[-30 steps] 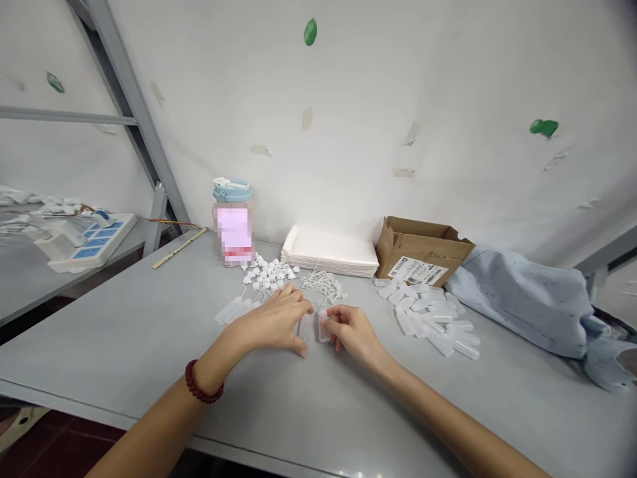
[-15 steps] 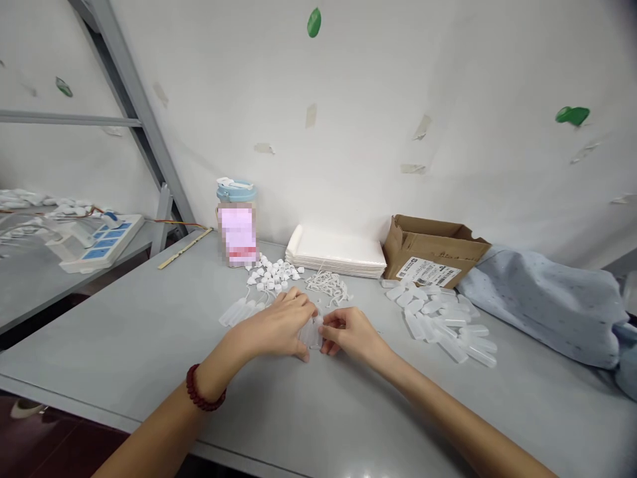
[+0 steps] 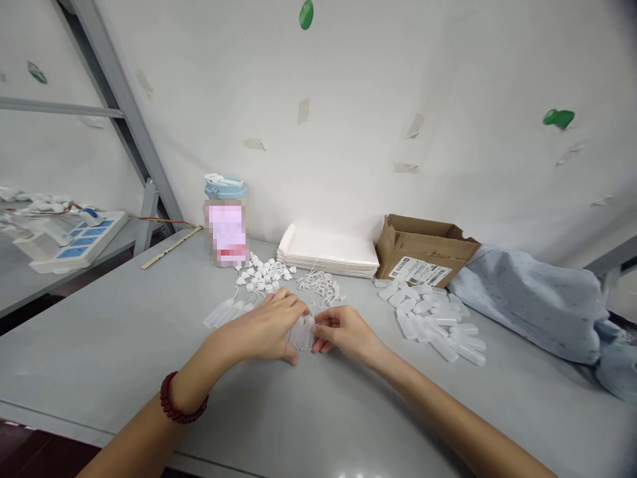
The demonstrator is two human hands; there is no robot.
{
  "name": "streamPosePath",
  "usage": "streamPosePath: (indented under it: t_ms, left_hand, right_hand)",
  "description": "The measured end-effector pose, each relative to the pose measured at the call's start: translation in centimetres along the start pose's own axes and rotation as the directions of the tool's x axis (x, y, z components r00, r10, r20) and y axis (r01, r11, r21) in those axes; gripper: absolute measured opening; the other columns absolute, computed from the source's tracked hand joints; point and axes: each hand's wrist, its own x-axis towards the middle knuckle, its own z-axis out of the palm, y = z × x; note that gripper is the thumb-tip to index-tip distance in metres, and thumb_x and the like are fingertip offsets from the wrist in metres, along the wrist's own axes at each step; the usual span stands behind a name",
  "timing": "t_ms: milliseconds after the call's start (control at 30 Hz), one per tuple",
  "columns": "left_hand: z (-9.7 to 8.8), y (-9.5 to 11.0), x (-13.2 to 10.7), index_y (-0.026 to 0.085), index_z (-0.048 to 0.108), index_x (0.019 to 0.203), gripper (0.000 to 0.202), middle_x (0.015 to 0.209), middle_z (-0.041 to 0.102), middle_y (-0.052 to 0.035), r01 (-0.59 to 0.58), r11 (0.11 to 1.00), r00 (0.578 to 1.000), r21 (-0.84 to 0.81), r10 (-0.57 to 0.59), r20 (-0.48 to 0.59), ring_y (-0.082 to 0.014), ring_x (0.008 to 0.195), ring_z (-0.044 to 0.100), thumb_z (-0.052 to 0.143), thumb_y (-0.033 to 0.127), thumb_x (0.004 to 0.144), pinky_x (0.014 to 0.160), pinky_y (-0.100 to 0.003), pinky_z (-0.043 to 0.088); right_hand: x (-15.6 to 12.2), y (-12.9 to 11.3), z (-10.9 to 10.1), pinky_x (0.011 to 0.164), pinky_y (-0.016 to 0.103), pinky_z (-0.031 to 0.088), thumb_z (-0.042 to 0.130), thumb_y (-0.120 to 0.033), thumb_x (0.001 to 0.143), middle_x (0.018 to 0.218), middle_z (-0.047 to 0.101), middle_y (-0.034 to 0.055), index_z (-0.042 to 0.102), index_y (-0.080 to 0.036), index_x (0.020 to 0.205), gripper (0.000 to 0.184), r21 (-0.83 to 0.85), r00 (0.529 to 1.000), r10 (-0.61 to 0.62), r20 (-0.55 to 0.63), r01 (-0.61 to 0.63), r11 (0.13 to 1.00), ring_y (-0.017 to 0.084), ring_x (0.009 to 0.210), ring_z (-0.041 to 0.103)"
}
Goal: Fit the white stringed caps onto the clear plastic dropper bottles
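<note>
Several translucent plastic tubes [image 3: 301,334] stand close together side by side between my two hands on the grey table. My left hand [image 3: 269,325] curves over them from the left, fingertips at their tops and thumb low at the front. From the right, my right hand [image 3: 341,330] presses bent fingers and thumb against the end tube. Part of the group is hidden behind my left fingers. Just left of that hand lie more tubes with white cords [image 3: 223,312]. Behind the hands are a pile of small white caps [image 3: 266,272] and a tangle of white cords [image 3: 321,285].
A heap of loose tubes [image 3: 430,318] lies to the right, before an open cardboard box [image 3: 423,249]. Stacked white sheets [image 3: 328,253] and a blue-lidded container [image 3: 226,226] stand along the wall. Light blue cloth [image 3: 532,299] covers the far right; a thin strip [image 3: 172,247] lies left.
The whole view has shifted slightly, so things appear further left. Both hands keep nearly the same pose around the grouped tubes.
</note>
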Motion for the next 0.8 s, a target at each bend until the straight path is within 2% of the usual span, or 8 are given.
streamPosePath:
  t_ms: [200, 333, 700, 800]
  left_hand:
    - [0.5, 0.5, 0.2, 0.018, 0.053, 0.101, 0.043, 0.106, 0.052, -0.0062, -0.035, 0.999, 0.999, -0.009, 0.035, 0.013, -0.0262, 0.109, 0.039, 0.073, 0.032, 0.066, 0.087, -0.034, 0.039]
    - [0.9, 0.7, 0.5, 0.018, 0.053, 0.094, 0.037, 0.102, 0.051, -0.005, -0.069, 0.997, 0.998, -0.02, 0.069, 0.0, -0.025, 0.105, 0.04, 0.072, 0.034, 0.068, 0.084, -0.033, 0.039]
    - [1.0, 0.6, 0.7, 0.018, 0.053, 0.107, 0.044, 0.108, 0.053, -0.0061, -0.082, 0.996, 0.996, -0.016, 0.082, -0.028, -0.0268, 0.108, 0.04, 0.071, 0.034, 0.07, 0.087, -0.036, 0.038]
    - [1.0, 0.5, 0.7, 0.019, 0.054, 0.106, 0.04, 0.107, 0.054, -0.0055, -0.088, 0.996, 0.996, -0.023, 0.088, -0.031, -0.0266, 0.107, 0.041, 0.069, 0.034, 0.072, 0.087, -0.036, 0.038]
  right_hand:
    - [-0.2, -0.2, -0.1, 0.055, 0.021, 0.052, 0.059, -0.005, 0.076, 0.05, 0.065, -0.001, 0.062, -0.01, 0.086, 0.011, 0.071, 0.999, 0.046, 0.01, -0.047, 0.996, 0.014, 0.055, 0.068]
    - [-0.5, -0.6, -0.2, 0.056, 0.019, 0.053, 0.056, -0.003, 0.078, 0.055, 0.066, 0.001, 0.063, -0.009, 0.081, 0.01, 0.106, 0.997, 0.062, 0.053, -0.067, 0.992, 0.012, 0.058, 0.068]
    - [-0.6, -0.1, -1.4, 0.058, 0.018, 0.053, 0.058, -0.002, 0.076, 0.06, 0.067, 0.0018, 0.061, -0.009, 0.082, 0.009, 0.206, 0.996, 0.08, 0.048, -0.088, 0.975, 0.012, 0.062, 0.07]
    - [-0.6, 0.0, -1.4, 0.06, 0.019, 0.053, 0.062, -0.003, 0.073, 0.06, 0.068, 0.0021, 0.062, -0.009, 0.082, 0.01, 0.216, 0.995, 0.083, 0.058, -0.094, 0.972, 0.013, 0.064, 0.07]
